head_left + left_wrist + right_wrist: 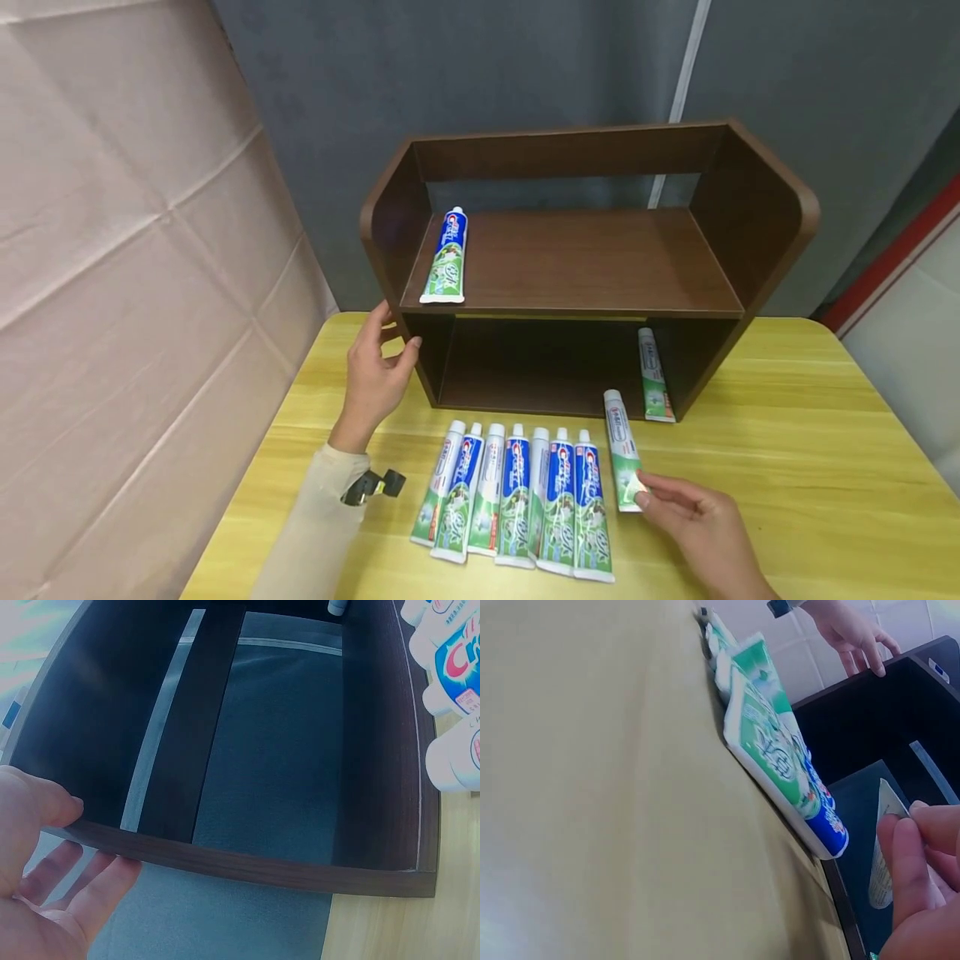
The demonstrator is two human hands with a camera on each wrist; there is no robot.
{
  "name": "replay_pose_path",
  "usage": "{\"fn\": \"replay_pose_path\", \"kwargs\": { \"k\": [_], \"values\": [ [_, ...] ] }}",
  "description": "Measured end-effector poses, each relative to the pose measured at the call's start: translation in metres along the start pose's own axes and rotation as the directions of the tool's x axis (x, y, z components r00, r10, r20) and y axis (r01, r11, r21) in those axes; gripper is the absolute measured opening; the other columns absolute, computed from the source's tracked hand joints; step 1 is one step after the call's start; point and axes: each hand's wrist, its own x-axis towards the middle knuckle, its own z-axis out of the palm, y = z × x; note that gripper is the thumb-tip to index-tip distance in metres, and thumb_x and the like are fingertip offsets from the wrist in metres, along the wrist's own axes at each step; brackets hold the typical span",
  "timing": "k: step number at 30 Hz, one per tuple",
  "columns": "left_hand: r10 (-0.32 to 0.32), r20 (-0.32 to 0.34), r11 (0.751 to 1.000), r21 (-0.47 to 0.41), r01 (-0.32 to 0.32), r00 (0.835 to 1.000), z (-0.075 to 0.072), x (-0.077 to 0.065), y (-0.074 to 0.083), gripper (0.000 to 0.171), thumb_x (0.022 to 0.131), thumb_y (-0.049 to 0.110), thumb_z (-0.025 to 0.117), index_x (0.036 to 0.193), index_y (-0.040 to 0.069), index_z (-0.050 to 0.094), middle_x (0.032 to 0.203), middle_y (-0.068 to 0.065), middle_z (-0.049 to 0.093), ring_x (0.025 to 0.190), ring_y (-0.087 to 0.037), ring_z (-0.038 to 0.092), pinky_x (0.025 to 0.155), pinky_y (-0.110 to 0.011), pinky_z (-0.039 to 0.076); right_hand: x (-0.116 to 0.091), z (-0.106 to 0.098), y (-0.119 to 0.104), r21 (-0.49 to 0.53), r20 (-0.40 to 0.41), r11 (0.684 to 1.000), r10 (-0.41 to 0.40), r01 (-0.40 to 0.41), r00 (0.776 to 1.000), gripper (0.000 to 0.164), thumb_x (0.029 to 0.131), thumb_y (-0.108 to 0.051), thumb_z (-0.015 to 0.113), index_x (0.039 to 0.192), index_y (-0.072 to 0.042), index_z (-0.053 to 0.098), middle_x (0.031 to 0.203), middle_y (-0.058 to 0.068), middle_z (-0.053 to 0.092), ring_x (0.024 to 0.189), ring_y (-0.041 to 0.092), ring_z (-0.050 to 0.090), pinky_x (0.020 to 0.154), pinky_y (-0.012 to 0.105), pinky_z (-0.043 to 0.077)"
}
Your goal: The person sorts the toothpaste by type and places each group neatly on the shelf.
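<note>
My right hand (701,525) pinches the flat end of a white-and-green toothpaste tube (620,454), its cap pointing at the shelf's lower opening. In the right wrist view, fingers and thumb meet on that tube (881,881). With the thumb inside and the fingers outside, my left hand (375,375) holds the left side panel of a dark brown two-level shelf (585,258). A blue-and-green toothpaste tube (447,258) lies at the left of the upper level. Another white-and-green tube (654,375) lies at the lower level's right side.
Several toothpaste tubes (516,500), of both kinds, lie in a row on the yellow wood-grain table (810,450) before the shelf, caps toward it. Behind hangs a dark grey curtain (525,67). A pale creased cloth (135,250) covers the left side.
</note>
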Motion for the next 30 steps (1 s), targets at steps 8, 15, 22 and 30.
{"fn": "replay_pose_path", "kwargs": {
  "k": [8, 15, 22, 30],
  "values": [
    [0.002, 0.004, 1.0, 0.003, -0.002, 1.0, 0.0, 0.0, 0.0, 0.064, 0.096, 0.005, 0.074, 0.154, 0.016, 0.05, 0.135, -0.019, 0.064, 0.111, -0.038, 0.072, 0.074, -0.047, 0.067, 0.013, -0.001, -0.009, 0.033, -0.029, 0.995, -0.097, 0.098, 0.995, 0.04, 0.094, -0.026, 0.082, 0.128, -0.006, 0.075, 0.123, 0.013, 0.078, 0.095, 0.003, 0.075, 0.083, 0.021, 0.064],
    [0.003, 0.011, 1.0, -0.001, -0.003, 1.0, -0.001, 0.0, 0.0, 0.065, 0.096, 0.005, 0.075, 0.154, 0.016, 0.049, 0.136, -0.018, 0.063, 0.112, -0.038, 0.072, 0.074, -0.048, 0.068, 0.03, -0.002, -0.011, 0.075, -0.066, 0.986, -0.143, 0.148, 0.988, 0.04, 0.095, -0.024, 0.081, 0.127, -0.001, 0.074, 0.108, -0.006, 0.081, 0.092, 0.004, 0.076, 0.082, 0.022, 0.065],
    [-0.005, 0.018, 1.0, -0.001, 0.005, 1.0, 0.0, -0.001, 0.001, 0.065, 0.096, 0.005, 0.075, 0.154, 0.016, 0.048, 0.137, -0.018, 0.062, 0.113, -0.038, 0.071, 0.075, -0.053, 0.067, 0.044, 0.0, -0.013, 0.06, -0.058, 0.985, -0.159, 0.162, 0.986, 0.044, 0.096, -0.03, 0.081, 0.13, -0.004, 0.073, 0.123, 0.012, 0.078, 0.095, 0.004, 0.076, 0.084, 0.02, 0.064],
    [-0.008, 0.022, 1.0, 0.014, 0.008, 1.0, -0.001, 0.0, 0.002, 0.066, 0.096, 0.005, 0.076, 0.155, 0.015, 0.048, 0.138, -0.016, 0.062, 0.114, -0.037, 0.072, 0.075, -0.049, 0.067, 0.061, 0.003, -0.018, 0.058, -0.04, 0.988, -0.138, 0.14, 0.99, 0.052, 0.094, -0.038, 0.081, 0.135, -0.007, 0.071, 0.132, 0.016, 0.073, 0.099, -0.001, 0.072, 0.087, 0.017, 0.062]
  ]
}}
